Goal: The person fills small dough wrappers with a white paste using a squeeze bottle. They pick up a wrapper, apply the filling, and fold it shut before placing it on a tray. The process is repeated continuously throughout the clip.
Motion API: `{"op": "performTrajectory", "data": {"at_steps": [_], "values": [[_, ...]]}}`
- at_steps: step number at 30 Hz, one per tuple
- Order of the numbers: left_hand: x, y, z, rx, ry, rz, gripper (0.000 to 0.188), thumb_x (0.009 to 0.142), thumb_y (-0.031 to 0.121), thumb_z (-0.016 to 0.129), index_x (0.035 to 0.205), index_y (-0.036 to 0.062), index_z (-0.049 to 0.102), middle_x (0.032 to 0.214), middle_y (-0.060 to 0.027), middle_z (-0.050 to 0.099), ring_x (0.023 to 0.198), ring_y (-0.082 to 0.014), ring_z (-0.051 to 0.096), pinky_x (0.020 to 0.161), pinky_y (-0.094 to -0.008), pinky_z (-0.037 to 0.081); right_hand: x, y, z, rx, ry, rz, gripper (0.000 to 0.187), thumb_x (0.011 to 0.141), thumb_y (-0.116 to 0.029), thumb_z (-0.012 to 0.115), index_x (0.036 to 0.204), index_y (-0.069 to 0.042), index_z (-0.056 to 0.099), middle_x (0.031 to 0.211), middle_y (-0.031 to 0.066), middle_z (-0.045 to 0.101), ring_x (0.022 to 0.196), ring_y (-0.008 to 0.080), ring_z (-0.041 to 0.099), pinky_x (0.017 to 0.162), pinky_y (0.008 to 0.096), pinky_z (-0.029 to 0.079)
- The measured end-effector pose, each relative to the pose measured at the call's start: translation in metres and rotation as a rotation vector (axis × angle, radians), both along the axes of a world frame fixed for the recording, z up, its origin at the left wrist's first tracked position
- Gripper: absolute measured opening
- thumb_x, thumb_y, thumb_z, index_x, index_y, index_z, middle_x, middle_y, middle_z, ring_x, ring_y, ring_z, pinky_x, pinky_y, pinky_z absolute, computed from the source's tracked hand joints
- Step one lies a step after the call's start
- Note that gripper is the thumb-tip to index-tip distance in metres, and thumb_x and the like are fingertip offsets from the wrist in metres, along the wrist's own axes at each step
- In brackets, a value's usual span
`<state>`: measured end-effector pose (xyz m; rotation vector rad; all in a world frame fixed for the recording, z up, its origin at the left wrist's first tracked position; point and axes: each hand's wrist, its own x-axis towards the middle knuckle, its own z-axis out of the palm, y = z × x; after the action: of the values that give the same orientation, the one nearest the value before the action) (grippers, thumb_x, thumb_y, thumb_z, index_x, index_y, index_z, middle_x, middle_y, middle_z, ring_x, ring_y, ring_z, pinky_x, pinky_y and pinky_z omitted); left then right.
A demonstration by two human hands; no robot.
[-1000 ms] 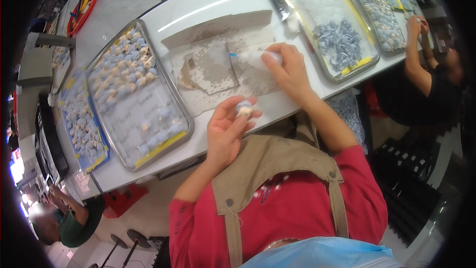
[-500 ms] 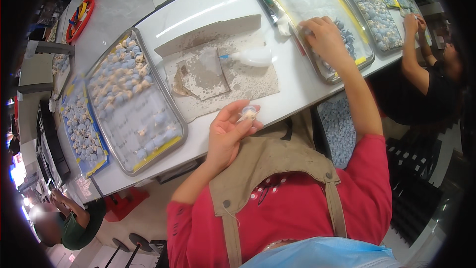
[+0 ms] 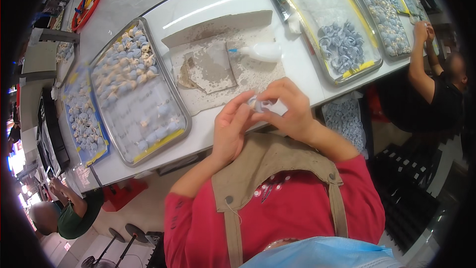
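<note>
In front of my apron, both hands are drawn together. My left hand (image 3: 229, 128) pinches a small cream-and-pale-blue figurine (image 3: 253, 103) between thumb and fingers. Against its side, my right hand (image 3: 292, 111) holds a thin, curved pale blue piece (image 3: 266, 105) by the fingertips. Fingers partly cover both parts, so I cannot tell whether they are joined. Loose curved blue pieces (image 3: 339, 48) lie heaped in the near part of the right-hand tray (image 3: 311, 52). Beyond my hands, a white squeeze bottle (image 3: 265, 52) with a blue tip lies on stained cardboard (image 3: 270, 77).
At left, a metal tray (image 3: 187, 121) carries rows of blue-and-cream figurines; a blue tray (image 3: 103, 155) with more stands beside it. Another full tray (image 3: 379, 17) is at far right. A red basket (image 3: 88, 7) sits far left. Co-workers sit on both sides.
My right hand has come back from the right-hand tray with a curved blue piece and met my left hand at the figurine. The left hand still holds the figurine.
</note>
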<state>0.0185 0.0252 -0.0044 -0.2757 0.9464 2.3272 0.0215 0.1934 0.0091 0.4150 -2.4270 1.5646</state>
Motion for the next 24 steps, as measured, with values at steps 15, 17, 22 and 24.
{"op": "performTrajectory", "data": {"at_steps": [15, 17, 22, 24], "values": [[0.006, -0.009, -0.007, -0.243, 0.353, 0.006, 0.037, 0.086, 0.003, 0.057, 0.121, -0.0035, 0.047, 0.116, -0.0140, 0.055, 0.095, -0.0138, 0.057, 0.085, -0.0263, 0.047, 0.016, -0.014, 0.007, 0.148, 0.037, -0.085, 0.019, 0.070, -0.001, 0.068, 0.088, -0.005, 0.063, 0.076, 0.0084, 0.060, 0.069, 0.0244, 0.060, 0.061, 0.0316, 0.049], [0.007, -0.009, -0.001, -0.287, 0.360, -0.012, 0.034, 0.086, -0.003, 0.055, 0.119, -0.0031, 0.050, 0.106, -0.0104, 0.058, 0.089, -0.0103, 0.056, 0.078, -0.0223, 0.046, 0.018, -0.016, 0.011, 0.183, 0.059, -0.105, 0.017, 0.070, -0.001, 0.068, 0.086, -0.005, 0.063, 0.074, 0.0075, 0.060, 0.067, 0.0242, 0.059, 0.059, 0.0321, 0.049], [0.008, -0.008, 0.001, -0.341, 0.389, -0.025, 0.030, 0.086, 0.001, 0.056, 0.115, -0.0057, 0.052, 0.109, -0.0116, 0.059, 0.086, -0.0112, 0.058, 0.081, -0.0253, 0.049, 0.009, -0.008, 0.011, 0.152, 0.156, 0.007, 0.014, 0.071, 0.000, 0.066, 0.082, -0.005, 0.062, 0.071, 0.0063, 0.059, 0.063, 0.0233, 0.058, 0.055, 0.0322, 0.047], [0.007, -0.006, 0.002, -0.354, 0.409, -0.030, 0.029, 0.087, 0.001, 0.056, 0.114, -0.0064, 0.053, 0.107, -0.0111, 0.059, 0.085, -0.0102, 0.058, 0.080, -0.0251, 0.049, 0.007, -0.003, 0.006, 0.126, 0.156, 0.020, 0.012, 0.071, 0.000, 0.066, 0.081, -0.004, 0.061, 0.071, 0.0061, 0.058, 0.063, 0.0234, 0.058, 0.055, 0.0321, 0.047]]}}
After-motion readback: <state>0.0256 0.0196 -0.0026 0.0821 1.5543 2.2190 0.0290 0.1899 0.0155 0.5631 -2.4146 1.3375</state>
